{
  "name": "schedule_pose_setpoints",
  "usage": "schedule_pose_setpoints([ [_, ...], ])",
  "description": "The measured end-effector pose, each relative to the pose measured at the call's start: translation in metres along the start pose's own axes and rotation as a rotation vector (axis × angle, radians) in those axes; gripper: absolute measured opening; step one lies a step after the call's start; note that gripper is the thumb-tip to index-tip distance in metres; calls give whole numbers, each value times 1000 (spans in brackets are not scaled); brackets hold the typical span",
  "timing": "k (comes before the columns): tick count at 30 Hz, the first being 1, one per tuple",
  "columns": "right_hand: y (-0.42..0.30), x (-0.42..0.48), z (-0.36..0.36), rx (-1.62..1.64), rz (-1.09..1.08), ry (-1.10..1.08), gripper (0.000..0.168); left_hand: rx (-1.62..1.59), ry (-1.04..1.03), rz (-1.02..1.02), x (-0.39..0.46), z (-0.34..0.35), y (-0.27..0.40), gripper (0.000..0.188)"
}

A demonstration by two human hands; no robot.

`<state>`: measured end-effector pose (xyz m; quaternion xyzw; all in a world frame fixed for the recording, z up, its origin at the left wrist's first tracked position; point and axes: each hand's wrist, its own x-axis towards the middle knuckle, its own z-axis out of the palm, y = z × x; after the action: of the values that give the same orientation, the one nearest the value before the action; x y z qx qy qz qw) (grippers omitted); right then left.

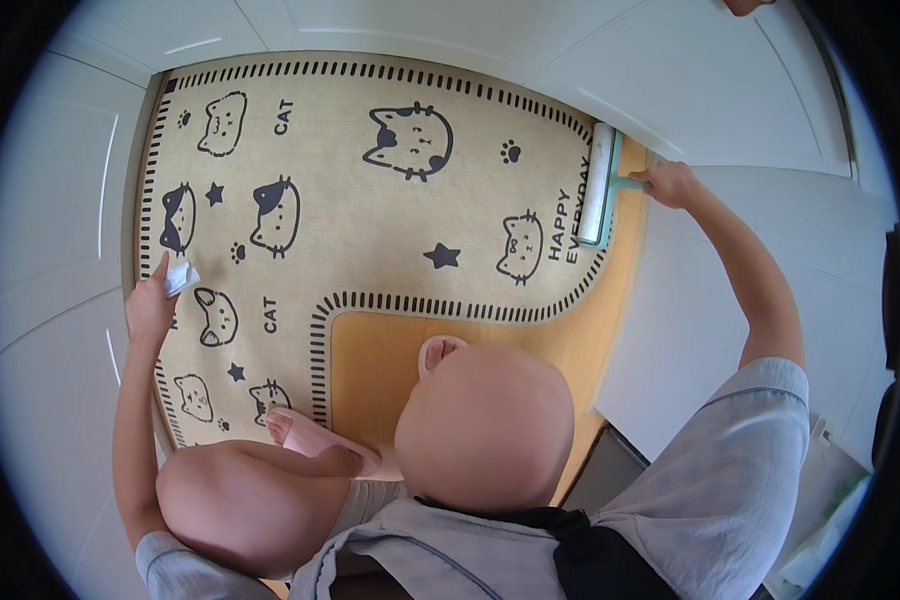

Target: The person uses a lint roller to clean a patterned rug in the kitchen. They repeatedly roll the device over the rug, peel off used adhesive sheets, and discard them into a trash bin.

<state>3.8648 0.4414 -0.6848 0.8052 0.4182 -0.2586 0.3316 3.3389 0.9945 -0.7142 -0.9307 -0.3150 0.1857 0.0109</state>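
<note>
My right hand grips the short handle of a wide lint roller with a white roll and a pale green frame. The roller lies across the right end of a beige L-shaped floor mat, over its printed lettering and dark striped border. At the mat's left edge, my left hand holds a small crumpled white sheet, perhaps paper, between thumb and fingers. Dark cat faces, stars and paw prints are printed on the mat.
White cabinet fronts border the mat at the left and top. Wooden floor shows inside the mat's bend and at its right. My pink slippers are below; one rests on the mat. A dark grey panel stands at lower right.
</note>
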Motion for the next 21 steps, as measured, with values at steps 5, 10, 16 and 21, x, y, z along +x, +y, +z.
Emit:
schedule_pose_setpoints([
  [5,6,-1,16,-232,35,-138,28,-21,26,-28,-16,0,-5,62],
  [10,-10,-20,-2,-174,133,-189,38,-203,3,-136,-50,4,-14,57],
  [16,-131,-59,-122,258,-140,-26,30,-417,44,-250,-99,13,-13,49],
  [21,-280,17,-139,453,-476,290,36,-375,-18,-283,-107,26,8,51],
])
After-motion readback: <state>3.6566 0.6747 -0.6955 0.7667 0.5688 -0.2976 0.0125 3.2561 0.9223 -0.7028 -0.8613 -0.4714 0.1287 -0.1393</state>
